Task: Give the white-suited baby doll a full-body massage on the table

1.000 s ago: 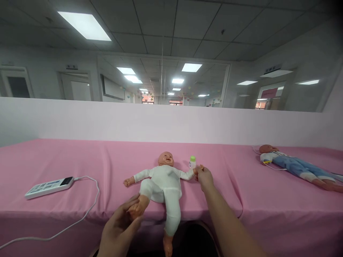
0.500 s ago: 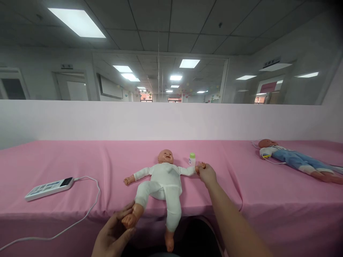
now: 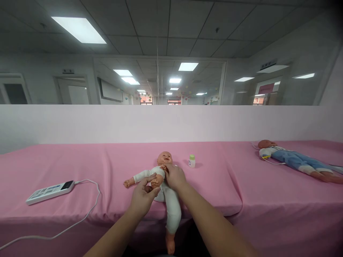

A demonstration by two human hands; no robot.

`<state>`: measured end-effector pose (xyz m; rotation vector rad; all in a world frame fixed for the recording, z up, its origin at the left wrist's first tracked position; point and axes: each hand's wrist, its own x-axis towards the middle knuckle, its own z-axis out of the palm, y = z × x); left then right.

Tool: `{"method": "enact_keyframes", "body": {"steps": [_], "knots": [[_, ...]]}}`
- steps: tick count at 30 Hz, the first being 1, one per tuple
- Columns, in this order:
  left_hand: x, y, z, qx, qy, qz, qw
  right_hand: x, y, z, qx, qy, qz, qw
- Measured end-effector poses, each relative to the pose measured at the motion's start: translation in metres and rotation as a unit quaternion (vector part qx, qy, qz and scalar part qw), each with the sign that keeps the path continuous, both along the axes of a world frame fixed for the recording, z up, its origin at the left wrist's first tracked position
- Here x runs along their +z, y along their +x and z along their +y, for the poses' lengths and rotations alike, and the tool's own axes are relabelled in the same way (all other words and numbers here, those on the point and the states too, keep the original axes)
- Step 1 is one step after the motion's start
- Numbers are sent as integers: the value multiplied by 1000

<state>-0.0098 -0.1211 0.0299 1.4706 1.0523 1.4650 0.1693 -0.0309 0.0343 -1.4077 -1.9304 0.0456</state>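
A baby doll (image 3: 169, 200) in a white suit lies on its back on the pink-covered table (image 3: 80, 167), head away from me. My left hand (image 3: 143, 194) grips the doll's foot and holds it bent up over the belly. My right hand (image 3: 174, 176) holds the doll's hand, folded in over its chest just below the chin. The doll's other leg hangs over the table's front edge, and its other arm lies out to the left. A small white bottle with a green cap (image 3: 192, 161) stands upright to the right of the doll's head.
A white handheld device (image 3: 49, 191) with a screen lies at the left, its white cable (image 3: 88, 210) trailing off the front edge. A second doll (image 3: 293, 160) in blue clothes lies at the far right. A pale partition wall (image 3: 171, 123) runs behind the table.
My left hand has lifted the doll's foot from the table's edge up over its belly. My right hand has brought the doll's outstretched arm in from near the bottle onto its chest.
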Motion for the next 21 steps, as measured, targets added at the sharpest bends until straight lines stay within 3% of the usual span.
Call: {"method": "enact_keyframes", "body": {"steps": [6, 12, 16, 18, 21], "knots": [[-16, 10, -1, -10, 2, -48, 999, -12, 6, -2, -9, 14, 63, 998], [-23, -18, -35, 21, -15, -89, 996, -20, 53, 16, -2, -28, 267, 963], [-23, -48, -77, 55, -44, -55, 996, -35, 104, 26, -113, -31, 348, 930], [-23, -59, -96, 63, -57, -42, 995, -45, 128, 27, -170, -79, 350, 918], [-28, -66, -114, 81, -84, -42, 992, -60, 151, 26, -199, -159, 333, 908]]}}
